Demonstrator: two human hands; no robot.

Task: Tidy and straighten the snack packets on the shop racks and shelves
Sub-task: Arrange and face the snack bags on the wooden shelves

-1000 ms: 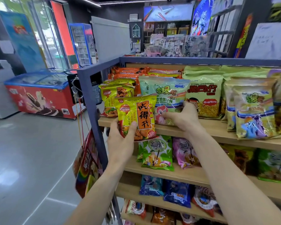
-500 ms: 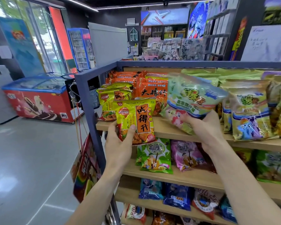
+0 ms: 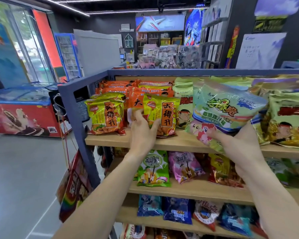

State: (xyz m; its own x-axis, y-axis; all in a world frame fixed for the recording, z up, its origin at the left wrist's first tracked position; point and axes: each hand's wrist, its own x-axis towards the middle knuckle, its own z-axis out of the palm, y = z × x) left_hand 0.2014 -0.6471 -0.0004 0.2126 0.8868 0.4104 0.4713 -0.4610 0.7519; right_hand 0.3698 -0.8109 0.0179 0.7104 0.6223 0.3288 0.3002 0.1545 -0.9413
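Note:
My left hand (image 3: 142, 133) grips a yellow-green snack packet with an orange label (image 3: 162, 116), standing upright on the top wooden shelf (image 3: 176, 144). A matching yellow-green packet (image 3: 107, 116) stands to its left, with orange packets (image 3: 136, 91) stacked behind. My right hand (image 3: 238, 144) holds a large pale green packet with a pink pony (image 3: 226, 111) by its lower edge, tilted and lifted above the shelf. Behind it stand pale green noodle-snack packets (image 3: 183, 107).
The grey metal rack frame (image 3: 71, 104) edges the shelf on the left, with hanging packets (image 3: 74, 183) on its side. Lower shelves hold green (image 3: 154, 169), pink (image 3: 185, 166) and blue packets (image 3: 178, 209). A red ice-cream freezer (image 3: 22, 114) stands on the grey floor to the left.
My left hand carried the yellow-green packet up and right onto the top shelf. My right hand pulled the pale green pony packet off the shelf and shifted it right, tilted.

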